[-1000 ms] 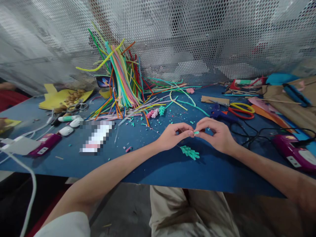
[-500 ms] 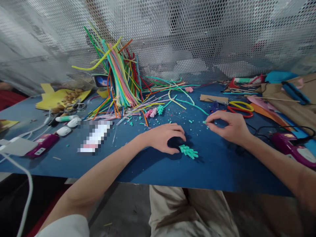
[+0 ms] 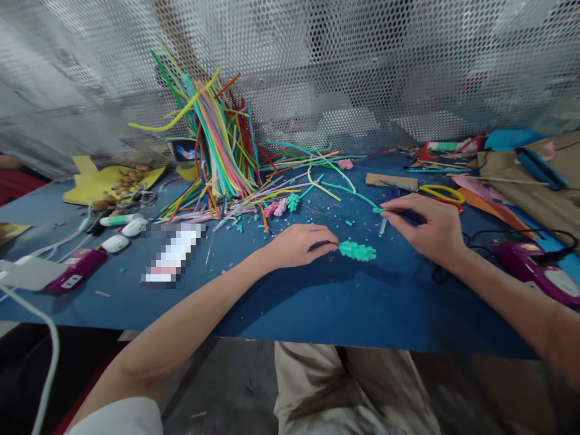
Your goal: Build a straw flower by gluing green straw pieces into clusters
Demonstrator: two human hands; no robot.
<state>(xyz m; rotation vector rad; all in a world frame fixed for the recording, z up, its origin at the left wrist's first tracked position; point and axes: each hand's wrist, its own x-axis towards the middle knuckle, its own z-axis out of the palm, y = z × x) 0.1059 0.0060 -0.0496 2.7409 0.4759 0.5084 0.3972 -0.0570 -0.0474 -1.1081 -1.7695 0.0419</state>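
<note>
Between thumb and fingers, my left hand (image 3: 301, 246) pinches one end of a fluffy green sprig (image 3: 357, 251), which points right just above the blue table (image 3: 290, 308). My right hand (image 3: 426, 223) is closed in a pinch at the right, with a small green piece (image 3: 377, 210) at its fingertips. A long green stem (image 3: 348, 188) runs close to those fingertips. A short clear stick (image 3: 383, 226) lies below them. Pink, lilac and green fluffy pieces (image 3: 281, 207) rest behind my left hand, among small green scraps.
A tall bundle of coloured stems (image 3: 222, 145) leans at the back left. Scissors with yellow handles (image 3: 441, 193) lie on the right, near a purple glue gun (image 3: 539, 272). Further left are a blurred bright rectangle (image 3: 174, 254), white cables and a purple device (image 3: 79, 270).
My left hand has closed on the green sprig and lifted it slightly up and to the right. My right hand has risen a little, and the clear stick now shows below its fingertips.
</note>
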